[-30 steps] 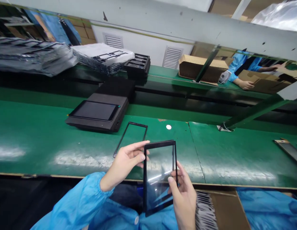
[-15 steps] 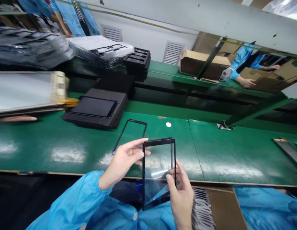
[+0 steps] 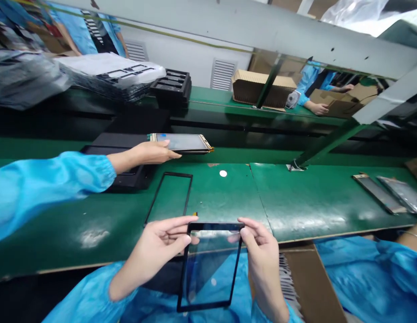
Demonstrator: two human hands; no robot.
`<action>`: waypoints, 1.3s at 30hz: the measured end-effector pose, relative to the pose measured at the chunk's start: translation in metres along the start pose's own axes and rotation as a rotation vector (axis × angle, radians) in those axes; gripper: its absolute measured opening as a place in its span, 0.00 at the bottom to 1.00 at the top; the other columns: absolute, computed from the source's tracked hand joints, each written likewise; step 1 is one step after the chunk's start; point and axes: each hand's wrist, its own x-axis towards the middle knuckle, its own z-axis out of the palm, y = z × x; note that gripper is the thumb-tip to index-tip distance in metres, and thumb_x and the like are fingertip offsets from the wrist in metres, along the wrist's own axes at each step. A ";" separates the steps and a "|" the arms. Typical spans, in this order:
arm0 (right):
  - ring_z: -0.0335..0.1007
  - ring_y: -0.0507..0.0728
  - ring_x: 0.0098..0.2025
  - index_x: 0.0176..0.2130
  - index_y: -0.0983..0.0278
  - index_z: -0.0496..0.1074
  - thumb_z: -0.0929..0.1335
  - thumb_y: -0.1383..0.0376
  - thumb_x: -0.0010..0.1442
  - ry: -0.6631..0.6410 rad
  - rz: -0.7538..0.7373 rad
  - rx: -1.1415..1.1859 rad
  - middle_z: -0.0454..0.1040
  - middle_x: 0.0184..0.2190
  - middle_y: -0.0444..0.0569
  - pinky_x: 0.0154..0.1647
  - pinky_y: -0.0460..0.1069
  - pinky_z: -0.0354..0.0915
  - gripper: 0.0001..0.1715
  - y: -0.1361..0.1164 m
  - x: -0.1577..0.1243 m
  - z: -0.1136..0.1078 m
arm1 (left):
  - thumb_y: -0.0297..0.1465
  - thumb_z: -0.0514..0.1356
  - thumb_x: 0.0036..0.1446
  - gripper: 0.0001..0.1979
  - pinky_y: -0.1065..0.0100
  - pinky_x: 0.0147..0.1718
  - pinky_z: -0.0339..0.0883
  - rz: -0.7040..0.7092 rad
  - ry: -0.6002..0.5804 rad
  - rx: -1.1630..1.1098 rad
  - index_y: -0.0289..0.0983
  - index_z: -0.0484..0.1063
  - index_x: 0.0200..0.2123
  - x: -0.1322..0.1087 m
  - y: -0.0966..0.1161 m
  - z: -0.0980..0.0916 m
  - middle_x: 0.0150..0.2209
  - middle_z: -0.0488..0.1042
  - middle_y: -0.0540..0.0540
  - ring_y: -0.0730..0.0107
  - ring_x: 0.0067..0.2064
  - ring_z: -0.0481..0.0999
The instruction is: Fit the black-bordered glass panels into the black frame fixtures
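The one camera rides on my head and looks forward and down. My left grip (image 3: 158, 244) and right grip (image 3: 258, 251) sit at the bottom edge, very near the lens, with the glass panel (image 3: 210, 269) held between them. Beyond, the view faces across the green surface (image 3: 296, 202) to the far shelf (image 3: 211, 96). The frame tilts: the surface's near edge climbs rightward.

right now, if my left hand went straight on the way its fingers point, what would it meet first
The black-framed glass panel that the left hand pinches; beyond its top edge, likely the right hand, though depth is unclear.
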 end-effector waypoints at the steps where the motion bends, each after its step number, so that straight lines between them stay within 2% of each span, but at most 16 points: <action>1: 0.84 0.59 0.30 0.46 0.63 0.84 0.76 0.54 0.63 0.007 0.001 -0.007 0.85 0.25 0.50 0.38 0.51 0.77 0.18 -0.001 -0.001 0.001 | 0.34 0.74 0.53 0.20 0.72 0.30 0.80 -0.011 0.005 -0.002 0.39 0.87 0.50 -0.001 -0.001 0.000 0.33 0.88 0.40 0.57 0.35 0.89; 7: 0.84 0.59 0.27 0.42 0.63 0.85 0.76 0.53 0.61 0.037 0.001 -0.006 0.85 0.24 0.50 0.34 0.50 0.78 0.18 -0.004 -0.004 0.005 | 0.34 0.75 0.50 0.18 0.69 0.31 0.82 -0.044 0.085 0.029 0.43 0.88 0.47 -0.003 -0.005 0.001 0.31 0.88 0.42 0.55 0.34 0.89; 10: 0.85 0.59 0.26 0.40 0.63 0.85 0.77 0.52 0.59 0.080 -0.010 0.016 0.86 0.25 0.50 0.31 0.50 0.79 0.18 -0.007 -0.004 0.009 | 0.37 0.73 0.53 0.18 0.66 0.29 0.83 -0.012 0.033 0.092 0.43 0.88 0.49 -0.001 -0.006 -0.002 0.36 0.89 0.40 0.51 0.35 0.89; 12: 0.84 0.59 0.25 0.39 0.62 0.85 0.77 0.53 0.58 0.073 -0.014 0.013 0.86 0.26 0.51 0.30 0.50 0.80 0.17 -0.009 -0.005 0.014 | 0.39 0.71 0.57 0.18 0.63 0.37 0.85 0.117 0.009 0.241 0.45 0.87 0.51 0.001 -0.005 -0.002 0.50 0.87 0.39 0.48 0.45 0.89; 14: 0.84 0.59 0.25 0.39 0.62 0.85 0.77 0.54 0.58 0.010 -0.019 0.006 0.87 0.27 0.50 0.30 0.50 0.80 0.15 -0.009 -0.008 0.023 | 0.38 0.71 0.57 0.20 0.58 0.53 0.80 0.286 -0.012 0.476 0.49 0.85 0.54 0.002 0.001 0.003 0.63 0.78 0.42 0.45 0.60 0.81; 16: 0.85 0.58 0.26 0.43 0.61 0.84 0.78 0.54 0.57 -0.099 0.001 0.034 0.87 0.28 0.49 0.30 0.49 0.79 0.17 -0.007 -0.009 0.030 | 0.35 0.72 0.56 0.26 0.55 0.61 0.74 0.369 -0.125 0.654 0.52 0.82 0.59 0.003 0.008 0.009 0.66 0.77 0.45 0.44 0.64 0.77; 18: 0.85 0.59 0.28 0.52 0.60 0.82 0.79 0.53 0.57 -0.211 0.070 0.093 0.86 0.27 0.47 0.34 0.50 0.80 0.27 -0.006 -0.009 0.030 | 0.34 0.69 0.60 0.28 0.57 0.54 0.77 0.320 -0.298 0.668 0.53 0.77 0.64 0.004 0.013 0.014 0.55 0.85 0.45 0.48 0.53 0.86; 20: 0.86 0.60 0.29 0.57 0.60 0.81 0.78 0.49 0.58 -0.324 0.184 0.128 0.86 0.27 0.48 0.38 0.53 0.80 0.32 -0.005 -0.006 0.020 | 0.34 0.64 0.65 0.25 0.62 0.43 0.80 0.199 -0.383 0.547 0.51 0.75 0.65 0.006 0.014 0.014 0.44 0.88 0.46 0.56 0.37 0.88; 21: 0.86 0.61 0.30 0.54 0.60 0.82 0.77 0.47 0.59 -0.372 0.243 0.122 0.87 0.28 0.50 0.39 0.54 0.79 0.30 -0.003 -0.004 0.011 | 0.35 0.63 0.67 0.23 0.65 0.38 0.80 0.128 -0.364 0.466 0.49 0.75 0.64 0.006 0.012 0.012 0.41 0.88 0.46 0.60 0.32 0.87; 23: 0.86 0.63 0.31 0.44 0.62 0.87 0.75 0.44 0.61 -0.403 0.327 0.079 0.87 0.29 0.56 0.38 0.55 0.78 0.26 0.001 -0.002 -0.009 | 0.37 0.63 0.68 0.21 0.69 0.28 0.76 0.011 -0.244 0.296 0.44 0.74 0.62 0.006 0.005 0.005 0.40 0.87 0.44 0.63 0.29 0.85; 25: 0.86 0.65 0.30 0.35 0.63 0.88 0.74 0.43 0.61 -0.315 0.347 0.051 0.86 0.29 0.60 0.35 0.54 0.77 0.27 0.007 -0.003 -0.027 | 0.39 0.63 0.67 0.21 0.71 0.22 0.72 -0.043 -0.124 0.170 0.41 0.71 0.60 0.006 -0.004 -0.002 0.40 0.86 0.42 0.63 0.29 0.84; 27: 0.84 0.66 0.28 0.31 0.63 0.87 0.75 0.43 0.60 -0.189 0.340 0.056 0.86 0.28 0.61 0.33 0.55 0.77 0.27 0.012 -0.005 -0.035 | 0.40 0.64 0.67 0.21 0.72 0.21 0.71 -0.038 -0.060 0.101 0.40 0.68 0.59 0.005 -0.012 -0.008 0.41 0.85 0.40 0.64 0.28 0.84; 31: 0.83 0.67 0.27 0.30 0.64 0.86 0.75 0.45 0.60 -0.057 0.300 0.098 0.85 0.26 0.60 0.32 0.56 0.77 0.25 0.016 -0.006 -0.030 | 0.42 0.65 0.66 0.23 0.71 0.21 0.72 -0.010 0.010 0.050 0.40 0.65 0.58 0.001 -0.015 -0.007 0.42 0.86 0.39 0.65 0.27 0.83; 36: 0.80 0.64 0.23 0.30 0.63 0.83 0.73 0.45 0.62 0.073 0.141 0.084 0.83 0.22 0.54 0.30 0.54 0.76 0.25 0.021 -0.005 -0.017 | 0.45 0.68 0.62 0.26 0.70 0.20 0.73 0.000 0.125 0.019 0.40 0.65 0.57 -0.003 -0.011 -0.001 0.40 0.86 0.40 0.64 0.27 0.83; 39: 0.80 0.62 0.25 0.30 0.62 0.82 0.74 0.48 0.63 0.080 0.106 0.066 0.82 0.22 0.51 0.32 0.53 0.76 0.21 0.023 -0.006 -0.014 | 0.46 0.69 0.60 0.28 0.69 0.19 0.74 -0.003 0.151 0.026 0.41 0.66 0.56 -0.004 -0.013 -0.003 0.39 0.87 0.41 0.63 0.26 0.83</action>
